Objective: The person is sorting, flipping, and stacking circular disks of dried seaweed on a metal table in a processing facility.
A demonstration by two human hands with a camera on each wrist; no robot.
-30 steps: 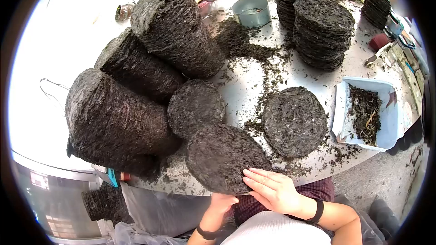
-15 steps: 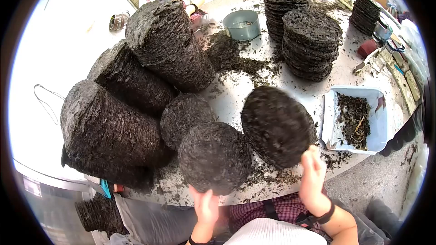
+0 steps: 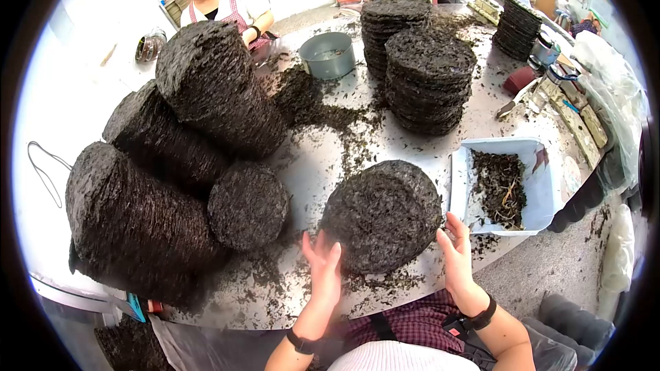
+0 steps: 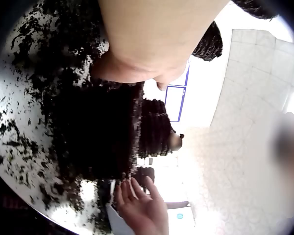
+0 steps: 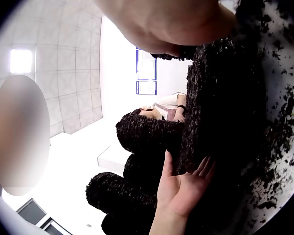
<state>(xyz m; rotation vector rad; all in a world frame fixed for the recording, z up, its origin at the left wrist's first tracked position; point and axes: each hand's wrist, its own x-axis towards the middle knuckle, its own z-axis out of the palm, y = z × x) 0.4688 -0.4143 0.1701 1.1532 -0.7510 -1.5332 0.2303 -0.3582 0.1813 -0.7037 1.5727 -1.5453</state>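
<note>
A dark round disc (image 3: 375, 223) lies over another disc (image 3: 423, 189), whose upper right edge shows behind it. My left hand (image 3: 323, 268), fingers spread and loosely bent, is at the lower left edge of the discs. My right hand (image 3: 457, 254) stands at their right edge, palm inward, fingers up. The right wrist view shows the left hand (image 5: 181, 188) with an open palm beside the dark stack side (image 5: 206, 98). In the left wrist view the right hand (image 4: 144, 208) is likewise open at the stack's edge (image 4: 134, 132). Contact is hard to tell.
Leaning columns of dark discs (image 3: 137, 220) fill the left, with a smaller disc (image 3: 249, 206) beside them. Two upright stacks (image 3: 430, 82) and a grey round tin (image 3: 327, 56) stand behind. A pale blue bin (image 3: 543, 192) is at right. Another person (image 3: 227, 3) sits across the table.
The front disc has moved from the lower left onto the disc at right. Both hands now flank the discs; the left moved right with it. The head view has shifted.
</note>
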